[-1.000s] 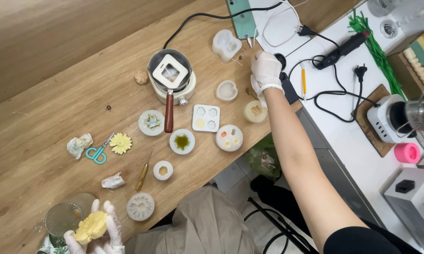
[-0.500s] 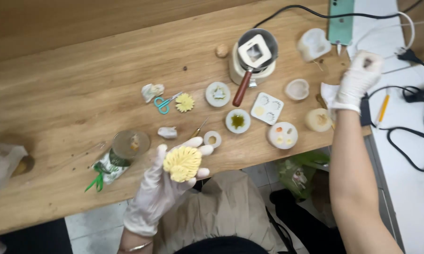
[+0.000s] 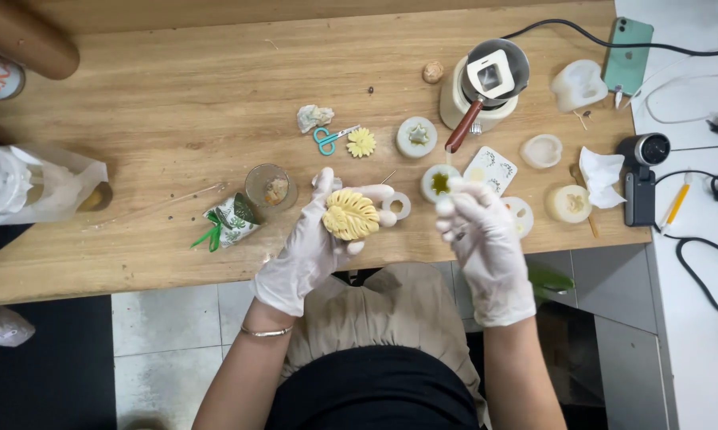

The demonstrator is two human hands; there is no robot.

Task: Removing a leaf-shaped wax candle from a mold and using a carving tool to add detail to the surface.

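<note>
The gloved left hand (image 3: 315,243) grips a yellow leaf-shaped casting (image 3: 350,215), while the right hand (image 3: 486,239) pinches what seems a thin stick (image 3: 448,163).

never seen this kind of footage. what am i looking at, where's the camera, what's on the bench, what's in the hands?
There is no machine here: a person works with two gloved hands, filmed by one camera worn on their head and looking straight down.

The left hand holds a yellow leaf-shaped piece up in front of them. The right hand is closed around something thin; it is too small to tell what.

The wooden table carries a small pot with a wooden handle, several round white moulds, a yellow flower piece, blue-handled scissors, a glass cup and a green-ribboned packet. On the right lie a green phone and cables.
</note>
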